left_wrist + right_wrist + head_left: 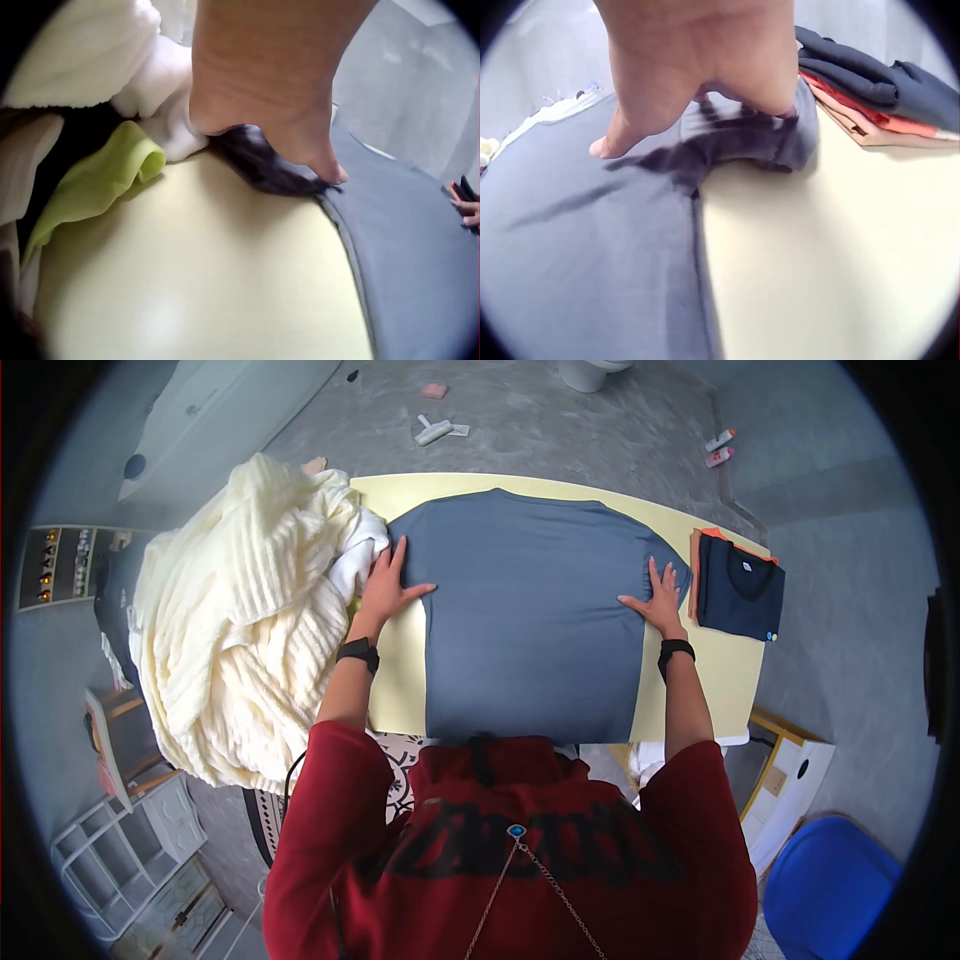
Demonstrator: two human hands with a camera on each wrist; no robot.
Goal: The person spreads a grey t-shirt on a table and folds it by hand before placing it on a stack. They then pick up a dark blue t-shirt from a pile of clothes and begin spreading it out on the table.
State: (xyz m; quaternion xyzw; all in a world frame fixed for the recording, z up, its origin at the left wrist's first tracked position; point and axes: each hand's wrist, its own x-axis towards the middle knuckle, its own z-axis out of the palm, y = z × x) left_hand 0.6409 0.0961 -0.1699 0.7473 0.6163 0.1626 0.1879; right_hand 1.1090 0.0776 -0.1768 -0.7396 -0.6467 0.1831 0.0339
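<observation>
A grey-blue T-shirt [530, 620] lies spread flat on the pale yellow table [398, 670], its hem toward the person. With fingers spread, the left hand [383, 588] rests at the shirt's left sleeve, thumb on the body of the shirt. The right hand [660, 602] lies over the right sleeve [742, 139], also with spread fingers. In the left wrist view, the left thumb touches the cloth near the side seam, and the dark left sleeve [259, 161] shows under the hand. The right fingertips are partly hidden behind the palm in the right wrist view.
A heap of cream fluffy fabric [250, 610] covers the table's left end, with a lime-green cloth [105, 176] beneath it. Folded clothes [740, 585], dark on top with orange below, are stacked at the right end. A blue chair [830, 885] stands at the lower right.
</observation>
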